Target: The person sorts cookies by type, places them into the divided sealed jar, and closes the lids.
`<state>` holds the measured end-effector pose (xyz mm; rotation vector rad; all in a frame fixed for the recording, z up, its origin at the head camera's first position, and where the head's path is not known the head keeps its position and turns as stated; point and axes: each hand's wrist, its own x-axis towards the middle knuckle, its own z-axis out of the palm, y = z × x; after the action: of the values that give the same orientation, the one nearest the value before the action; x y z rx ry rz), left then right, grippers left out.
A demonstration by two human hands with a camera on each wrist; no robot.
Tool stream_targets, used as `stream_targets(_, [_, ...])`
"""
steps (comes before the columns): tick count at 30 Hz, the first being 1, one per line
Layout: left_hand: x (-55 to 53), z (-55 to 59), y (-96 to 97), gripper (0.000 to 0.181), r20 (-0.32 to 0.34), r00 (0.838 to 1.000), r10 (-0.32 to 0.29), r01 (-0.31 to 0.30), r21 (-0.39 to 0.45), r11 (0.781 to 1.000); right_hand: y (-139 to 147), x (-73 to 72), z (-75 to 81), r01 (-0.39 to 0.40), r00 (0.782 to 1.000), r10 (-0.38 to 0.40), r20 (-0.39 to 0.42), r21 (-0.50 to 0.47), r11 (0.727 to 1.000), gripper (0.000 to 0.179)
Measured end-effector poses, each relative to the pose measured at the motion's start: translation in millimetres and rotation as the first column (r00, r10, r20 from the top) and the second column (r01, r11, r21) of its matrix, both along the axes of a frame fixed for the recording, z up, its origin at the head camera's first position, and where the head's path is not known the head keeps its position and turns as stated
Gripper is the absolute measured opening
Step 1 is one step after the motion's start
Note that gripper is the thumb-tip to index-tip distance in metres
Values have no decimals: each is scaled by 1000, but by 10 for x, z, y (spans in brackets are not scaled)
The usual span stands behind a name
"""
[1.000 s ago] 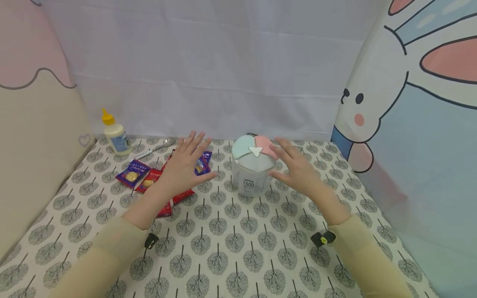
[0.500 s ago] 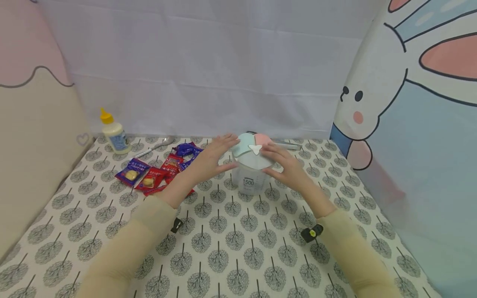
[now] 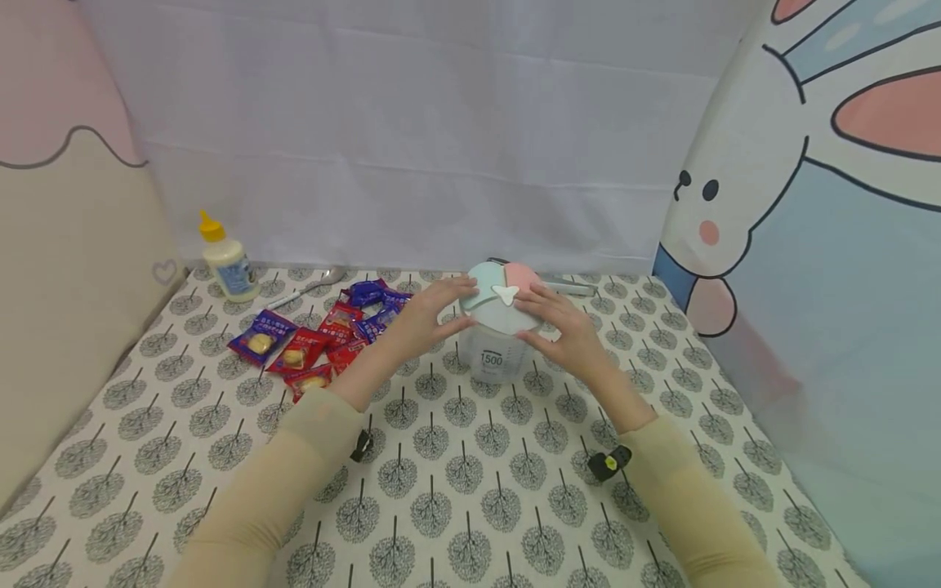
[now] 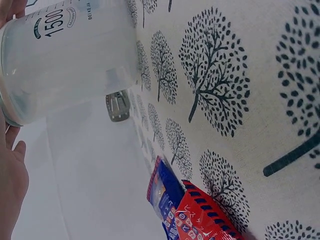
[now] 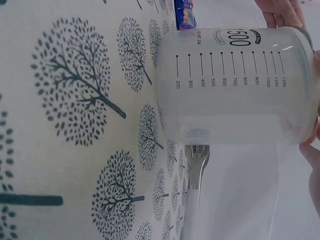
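A clear plastic measuring jar with a 1500 mark stands upright on the patterned cloth. Its lid has mint, pink and white sections with a small white bow-shaped piece in the middle. My left hand grips the lid's left edge, fingers over the top and thumb below. From the right, my right hand holds the opposite edge in the same way. The right wrist view shows the jar's printed scale and the fingers around its rim.
Left of the jar lie several red and blue snack packets. A spoon and a glue bottle with a yellow cap are at the back left. Behind the jar lies a fork. A white curtain closes off the back.
Both hands have come inward from either side of the jar and taken hold of its lid. The jar stays in place, and more of the packets now shows.
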<state>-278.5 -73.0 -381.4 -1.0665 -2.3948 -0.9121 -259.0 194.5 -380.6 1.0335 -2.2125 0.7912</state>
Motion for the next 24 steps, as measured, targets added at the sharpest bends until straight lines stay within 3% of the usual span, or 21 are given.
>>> stream_targets(8, [15, 35, 65, 33, 22, 998, 50, -52, 66, 996, -37, -48, 76, 82, 994, -85, -73, -38, 996, 59])
stream_targets(16, [-21, 128, 33, 34, 108, 992, 69, -76, 55, 996, -20, -147, 230, 55, 990, -45, 132, -73, 996, 49])
stream_targets(20, [1, 133, -30, 35, 182, 981, 64, -76, 59, 995, 26, -182, 257, 30, 988, -21, 154, -59, 998, 39])
stream_targets(24, [37, 120, -120, 37, 215, 973, 80, -101, 89, 991, 70, -234, 304, 11, 985, 7, 171, -101, 995, 24])
